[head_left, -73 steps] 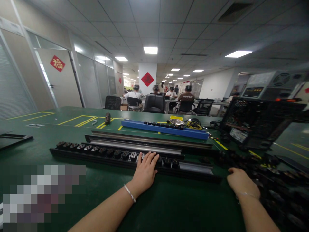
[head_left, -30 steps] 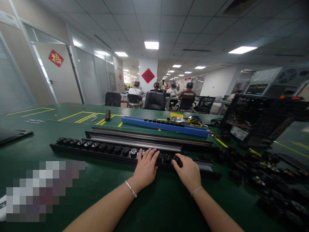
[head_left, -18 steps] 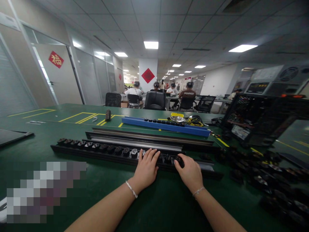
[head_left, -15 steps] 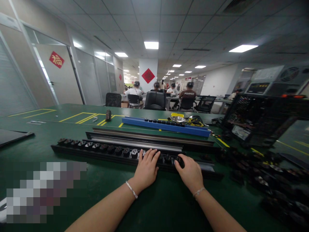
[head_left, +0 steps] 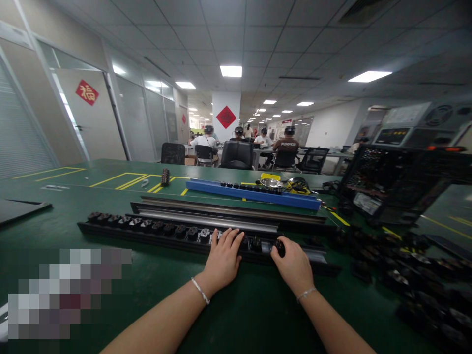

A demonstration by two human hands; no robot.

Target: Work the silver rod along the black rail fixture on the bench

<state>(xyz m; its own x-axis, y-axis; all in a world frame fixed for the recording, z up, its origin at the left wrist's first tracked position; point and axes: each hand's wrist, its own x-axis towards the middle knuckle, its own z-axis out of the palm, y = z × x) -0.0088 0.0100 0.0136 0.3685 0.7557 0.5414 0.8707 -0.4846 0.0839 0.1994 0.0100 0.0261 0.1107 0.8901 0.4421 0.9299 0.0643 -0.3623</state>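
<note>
A long black channel rail lies across the green table, holding a row of small black and silver parts. My left hand rests over the right part of this row, its fingers stretched out and lying on the parts. What lies under its fingertips is partly hidden. Between the thumb and fingers of my right hand is a small black round part, held at the rail near its right end. One black part sits in the rail between my hands.
Behind the rail lie another dark rail and a blue rail with black parts. A heap of dark parts covers the right side, near an open computer case. Several people sit at tables farther back.
My right hand has shifted slightly to the right with the black round part, widening the gap to the row. My left hand has stayed nearly still.
</note>
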